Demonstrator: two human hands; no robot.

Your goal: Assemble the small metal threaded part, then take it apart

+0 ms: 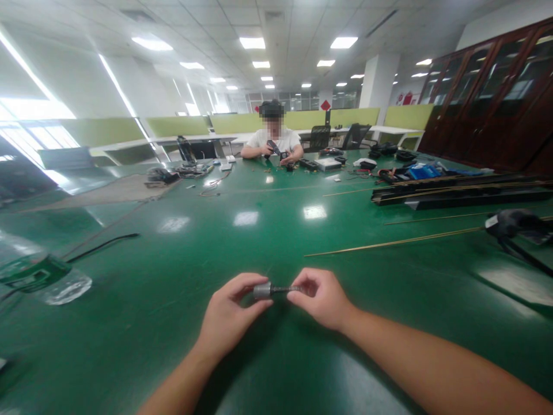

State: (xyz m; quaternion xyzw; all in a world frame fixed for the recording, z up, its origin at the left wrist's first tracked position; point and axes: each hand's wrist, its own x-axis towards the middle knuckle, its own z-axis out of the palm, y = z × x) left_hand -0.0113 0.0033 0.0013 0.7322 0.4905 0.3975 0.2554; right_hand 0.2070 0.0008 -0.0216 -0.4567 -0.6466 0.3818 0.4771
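Low in the middle of the head view, both hands are on one small metal part. Its left end is a short, thick grey cylinder (261, 290), and a thin dark rod (281, 289) sticks out of it to the right, lying level. The thumb and fingers of my left hand (228, 317) close on the cylinder from its near and far sides. My right hand (322, 297) pinches the rod's far end between thumb and fingers, which hide its tip. Whether the rod is screwed into the cylinder I cannot tell.
A clear bottle (64, 288) with a green label lies at the left. Long thin brass-coloured rods (367, 248) and black metal channels (458, 193) lie at the right, near a black strapped device (514, 225). Across the green table (207, 242) sits another person (272, 138) holding a dark tool.
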